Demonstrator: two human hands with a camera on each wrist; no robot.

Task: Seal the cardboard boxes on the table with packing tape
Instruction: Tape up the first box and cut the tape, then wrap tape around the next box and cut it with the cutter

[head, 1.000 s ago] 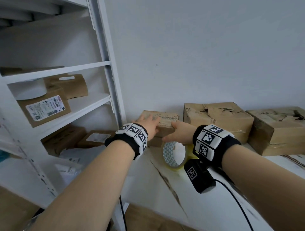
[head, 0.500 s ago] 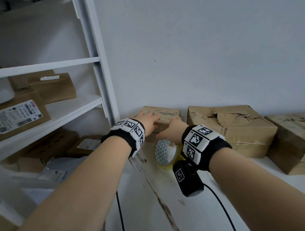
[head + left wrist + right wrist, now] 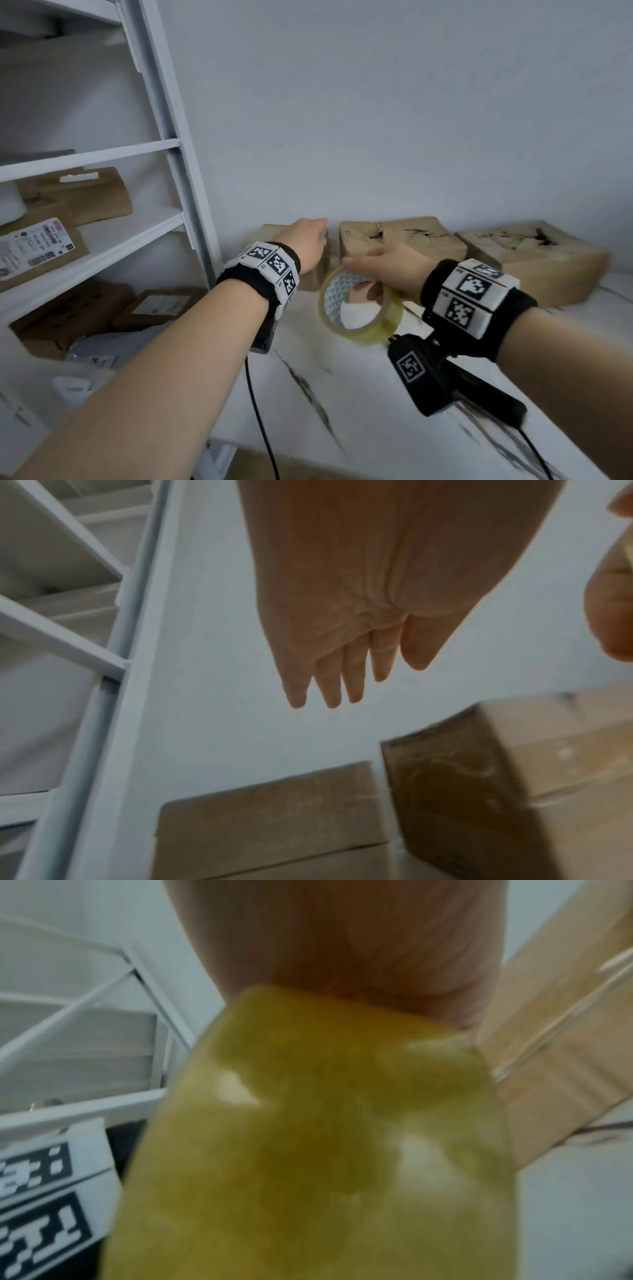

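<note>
- While the right hand (image 3: 394, 270) gripped the tape roll (image 3: 356, 308) above the table (image 3: 376, 411), fingers curled through its core.
- Left hand (image 3: 305, 243) hovered over the small box (image 3: 267, 821) — fingers straight, pressed together.

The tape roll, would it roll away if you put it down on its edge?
Probably. The tape roll is a round ring, and the table looks smooth and hard. Laid flat it should stay put. It likely feels light, since the right hand lifts it with just the fingers hooked through its hollow middle.
</note>
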